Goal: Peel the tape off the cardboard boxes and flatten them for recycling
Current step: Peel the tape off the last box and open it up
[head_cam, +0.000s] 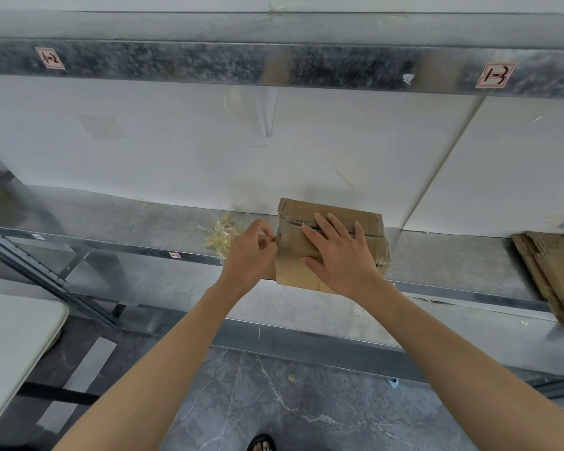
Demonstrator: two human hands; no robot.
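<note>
box: cardboard box [370,224] on the metal shelf [453,258], about mid-shelf; far side close to the white back panel [176,141], near side at the shelf's front lip and seemingly a little over it.
box axis: long side runs left-right along the shelf, slightly skewed; top seam follows the same line; short ends face left and right.
left hand: left hand [248,252] at the box's left end, thumb and forefinger pinched on the tape [282,237] there, other fingers curled.
right hand: right hand [339,255] flat on top of the box, fingers straight and spread across the seam, gripping nothing.
room left: wad of peeled tape [220,237] just beside the left hand; past it, bare shelf out to the frame.
room right: stretch of bare shelf, then a stack of flattened cardboard [554,271], well apart from the box.
room above: upper shelf beam [209,61] well over the box, open space between.
room below: grey floor [274,402]; white desk [10,336] at lower left, clear of both arms.
</note>
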